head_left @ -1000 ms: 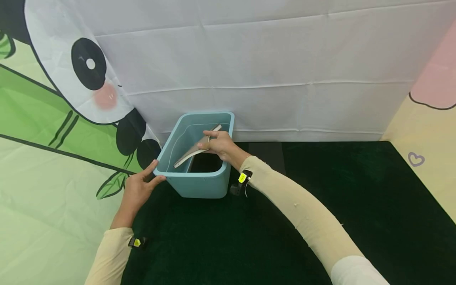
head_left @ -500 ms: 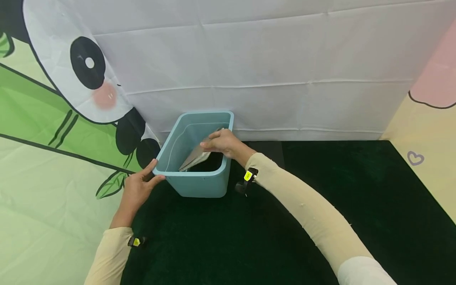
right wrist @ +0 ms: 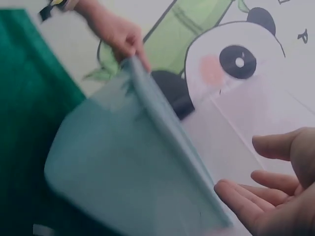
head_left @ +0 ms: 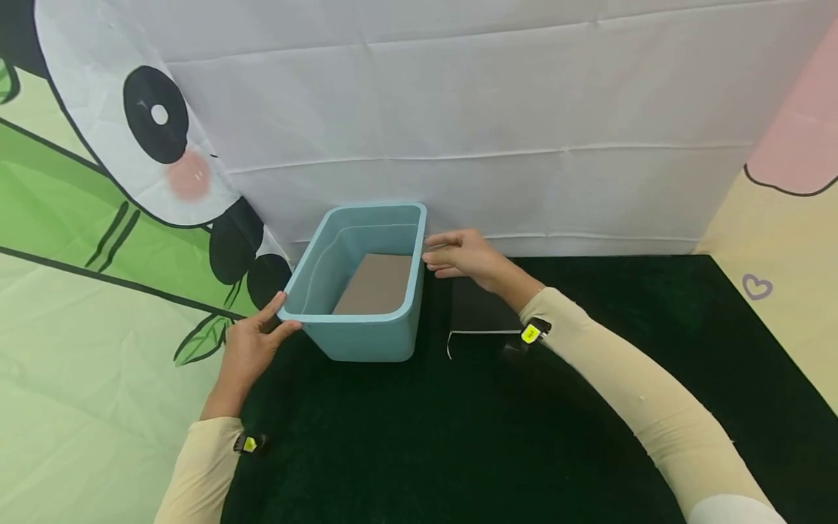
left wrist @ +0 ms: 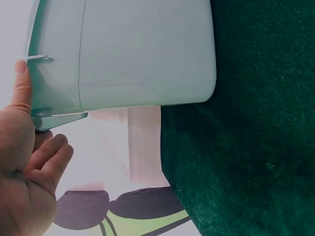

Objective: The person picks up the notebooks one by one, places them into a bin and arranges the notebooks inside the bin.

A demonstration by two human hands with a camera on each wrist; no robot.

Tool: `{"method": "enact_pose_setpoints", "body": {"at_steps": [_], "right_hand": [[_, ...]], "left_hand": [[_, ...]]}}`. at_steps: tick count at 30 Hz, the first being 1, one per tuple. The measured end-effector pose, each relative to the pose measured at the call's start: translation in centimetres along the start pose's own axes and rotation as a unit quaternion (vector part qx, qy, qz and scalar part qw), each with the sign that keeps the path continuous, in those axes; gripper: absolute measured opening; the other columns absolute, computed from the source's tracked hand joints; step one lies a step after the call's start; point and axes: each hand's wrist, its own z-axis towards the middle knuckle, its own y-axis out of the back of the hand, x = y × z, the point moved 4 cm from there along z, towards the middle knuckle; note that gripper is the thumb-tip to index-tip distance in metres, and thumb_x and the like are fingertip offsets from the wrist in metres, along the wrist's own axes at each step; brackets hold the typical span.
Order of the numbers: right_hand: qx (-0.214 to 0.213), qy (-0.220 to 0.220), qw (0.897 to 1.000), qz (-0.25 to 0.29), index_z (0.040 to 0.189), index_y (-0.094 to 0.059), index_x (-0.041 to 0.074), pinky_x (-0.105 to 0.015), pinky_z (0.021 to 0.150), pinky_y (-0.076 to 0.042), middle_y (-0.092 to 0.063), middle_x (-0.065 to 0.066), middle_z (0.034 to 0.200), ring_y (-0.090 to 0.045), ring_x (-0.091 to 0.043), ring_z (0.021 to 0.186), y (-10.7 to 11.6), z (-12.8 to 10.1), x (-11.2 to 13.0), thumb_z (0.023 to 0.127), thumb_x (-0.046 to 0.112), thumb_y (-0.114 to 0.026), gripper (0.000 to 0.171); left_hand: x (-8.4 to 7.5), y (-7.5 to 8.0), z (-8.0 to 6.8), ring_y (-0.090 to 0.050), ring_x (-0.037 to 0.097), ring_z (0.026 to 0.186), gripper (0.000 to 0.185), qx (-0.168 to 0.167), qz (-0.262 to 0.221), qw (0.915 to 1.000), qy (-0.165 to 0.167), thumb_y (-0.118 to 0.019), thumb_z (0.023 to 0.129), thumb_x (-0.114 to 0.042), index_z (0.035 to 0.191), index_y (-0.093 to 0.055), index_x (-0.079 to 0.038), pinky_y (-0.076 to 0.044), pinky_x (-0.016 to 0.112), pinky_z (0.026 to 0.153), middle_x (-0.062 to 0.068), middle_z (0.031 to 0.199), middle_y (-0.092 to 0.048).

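Note:
A light blue plastic bin [head_left: 356, 331] stands on the dark green mat against the white cloth wall. A flat brown book [head_left: 376, 282] lies on the bin's floor. My left hand [head_left: 280, 320] holds the bin's near left corner, with the thumb [left wrist: 22, 83] on the rim and the fingers [left wrist: 49, 157] below it. My right hand [head_left: 452, 255] hovers just outside the bin's right rim, fingers relaxed and empty; its fingers [right wrist: 246, 204] show beside the bin [right wrist: 128, 162] in the right wrist view. A black notebook [head_left: 478, 309] lies on the mat under my right wrist.
The dark green mat [head_left: 524, 422] stretches to the front and right. A white cloth wall [head_left: 524, 145] closes the back. A panda and bamboo print cloth [head_left: 98, 240] covers the left side, and a cream and pink panel [head_left: 785, 240] the right.
My right hand let the brown book go; it now lies flat in the bin. The hand came out and moved right past the rim, uncovering the black notebook. The left hand stayed put.

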Motion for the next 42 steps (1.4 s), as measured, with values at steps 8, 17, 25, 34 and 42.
{"method": "enact_pose_setpoints", "body": {"at_steps": [8,17,25,34,42], "right_hand": [[-0.074,0.012,0.981,-0.18,0.146,-0.055,0.008,-0.049,0.103,-0.052,-0.057,-0.016,0.147,-0.06,-0.033,0.129,5.4,-3.6,-4.9,0.101,0.03,-0.068,0.052],[-0.147,0.029,0.93,-0.336,0.145,-0.056,0.006,-0.056,0.097,-0.053,-0.059,-0.024,0.141,-0.06,-0.039,0.127,7.7,-5.3,-10.7,0.099,0.042,-0.068,0.06],[-0.169,-0.013,0.922,-0.349,0.15,-0.049,0.004,-0.045,0.081,-0.052,-0.048,-0.027,0.152,-0.064,-0.032,0.099,7.9,-5.9,-15.2,0.098,0.045,-0.067,0.069],[-0.167,-0.036,0.919,-0.356,0.152,-0.044,0.0,-0.035,0.065,-0.045,-0.051,-0.029,0.146,-0.053,-0.018,0.063,7.6,-5.7,-17.3,0.097,0.045,-0.068,0.075],[-0.187,-0.034,0.896,-0.402,0.146,-0.049,-0.006,-0.049,0.083,-0.051,-0.068,-0.028,0.118,-0.06,-0.028,0.077,7.3,-4.9,-17.8,0.095,0.045,-0.071,0.075]], "left_hand": [[-0.2,0.2,0.2,-0.055,0.049,0.129,0.07,0.001,-0.012,0.9999,0.0,-0.068,0.096,-0.044,0.156,-0.04,-0.023,-0.049,0.066,0.096,0.021,0.155,-0.043],[0.0,0.3,0.1,-0.054,0.049,0.129,0.07,-0.001,-0.012,0.9999,0.01,-0.068,0.096,-0.047,0.156,-0.04,-0.024,-0.047,0.068,0.098,0.022,0.154,-0.044],[0.0,0.1,0.0,-0.053,0.05,0.13,0.071,0.001,-0.015,0.9998,0.016,-0.068,0.096,-0.046,0.156,-0.04,-0.022,-0.047,0.068,0.098,0.023,0.154,-0.043],[-0.2,-0.1,0.0,-0.05,0.049,0.133,0.072,0.004,-0.025,0.9994,0.022,-0.068,0.095,-0.046,0.156,-0.039,-0.022,-0.043,0.068,0.102,0.016,0.158,-0.039],[-0.3,-0.4,0.1,-0.052,0.047,0.132,0.07,-0.007,-0.02,0.9997,0.015,-0.068,0.095,-0.046,0.156,-0.041,-0.023,-0.049,0.064,0.099,0.014,0.157,-0.04]]}}
